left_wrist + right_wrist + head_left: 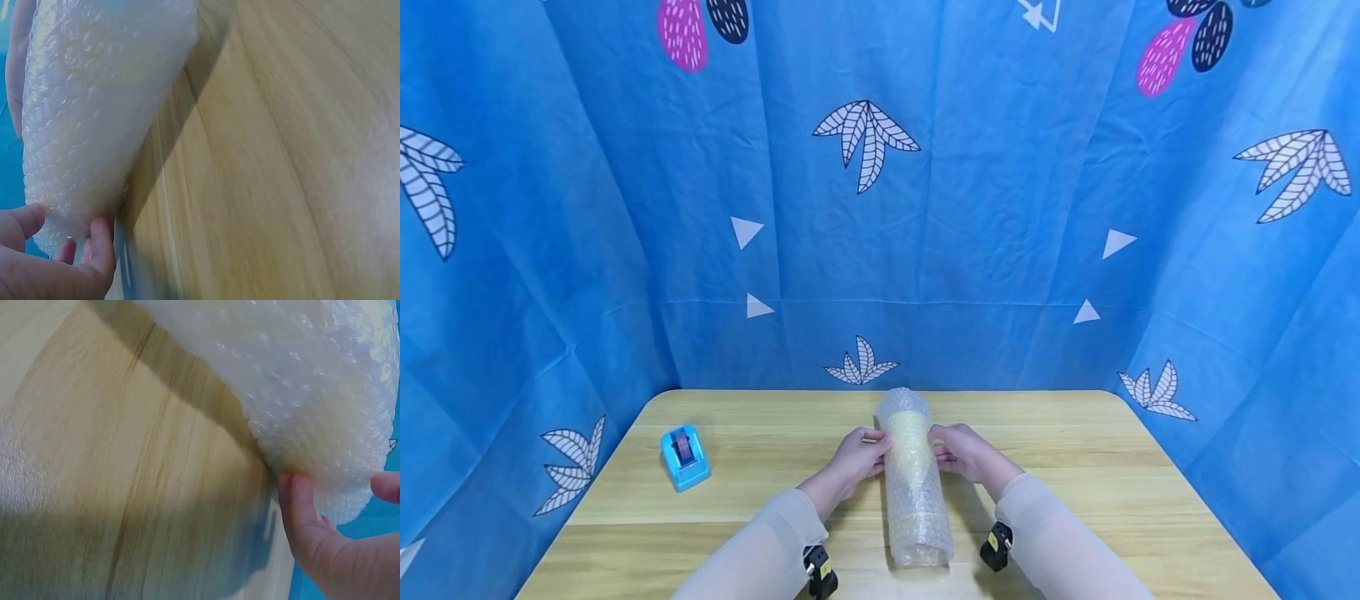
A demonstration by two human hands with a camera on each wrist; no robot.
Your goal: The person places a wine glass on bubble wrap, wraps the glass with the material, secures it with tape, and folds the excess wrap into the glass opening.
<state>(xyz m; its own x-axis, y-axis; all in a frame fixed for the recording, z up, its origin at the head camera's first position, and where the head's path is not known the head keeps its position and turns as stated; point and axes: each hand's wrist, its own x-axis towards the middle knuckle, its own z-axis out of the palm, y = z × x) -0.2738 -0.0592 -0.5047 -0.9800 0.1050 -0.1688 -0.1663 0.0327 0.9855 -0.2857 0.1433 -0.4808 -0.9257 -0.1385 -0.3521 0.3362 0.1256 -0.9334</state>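
A bubble wrap roll lies lengthwise on the wooden table, its near end showing layered, rounded edges. Something pale yellow shows through the clear wrap toward the far half. On its left side my left hand holds the wrap, thumb on top and fingers lower down the side. My right hand grips the opposite side at about the same height. Close up in the left wrist view, thumb and fingertips press into the bubbles. The right wrist view shows the right hand with fingertips against the roll's lower side.
A blue tape dispenser with a small tape roll sits on the table's left side. Blue patterned cloth hangs behind the table and along both sides. Small black wrist cameras are strapped below the sleeves.
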